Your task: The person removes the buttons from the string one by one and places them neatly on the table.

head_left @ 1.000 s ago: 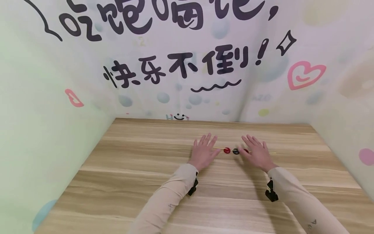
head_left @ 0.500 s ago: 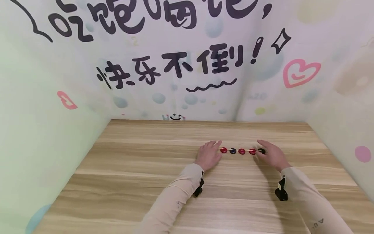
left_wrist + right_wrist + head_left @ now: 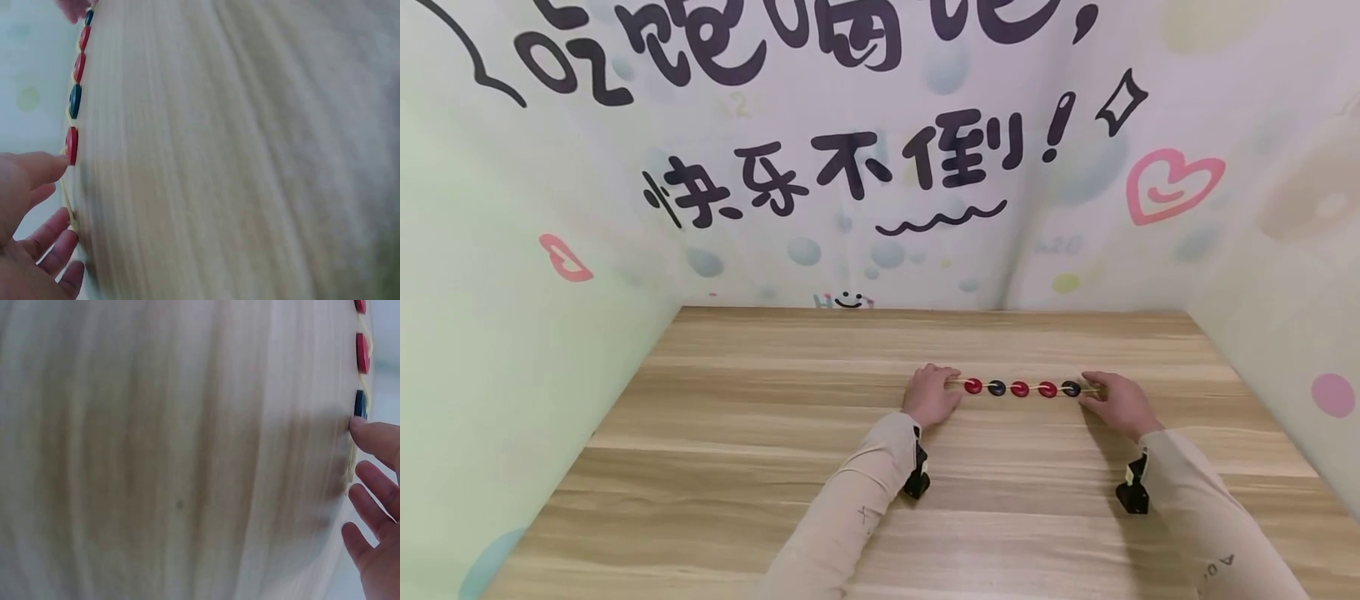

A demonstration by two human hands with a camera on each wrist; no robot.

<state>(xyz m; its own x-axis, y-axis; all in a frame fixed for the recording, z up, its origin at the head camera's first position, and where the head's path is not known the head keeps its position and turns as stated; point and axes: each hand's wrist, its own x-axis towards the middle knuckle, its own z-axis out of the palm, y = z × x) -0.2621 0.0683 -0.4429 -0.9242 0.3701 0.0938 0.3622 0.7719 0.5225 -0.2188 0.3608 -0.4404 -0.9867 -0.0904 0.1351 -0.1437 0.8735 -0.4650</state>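
Observation:
A row of round, button-like red and dark blue discs on a pale yellow cord lies across the table; its middle red disc [image 3: 1019, 389] is between the hands. My left hand [image 3: 932, 396] is at the row's left end. In the left wrist view its thumb touches or nearly touches the end red disc [image 3: 72, 145], with the other fingers spread beside the cord [image 3: 69, 203]. At the other end is my right hand [image 3: 1117, 404]. Its thumb is against the end dark disc [image 3: 360, 404], and its fingers are apart near the cord's tail.
The wood-grain table [image 3: 760, 467] meets a printed cloth backdrop [image 3: 760, 275] just behind the row. Pale walls stand at left and right. A small black device [image 3: 917, 473] sits at the left wrist and another black device [image 3: 1133, 496] at the right wrist.
My right hand has moved right, uncovering discs it hid before. My left hand's fingers, spread flat earlier, are now bent toward the cord's left end.

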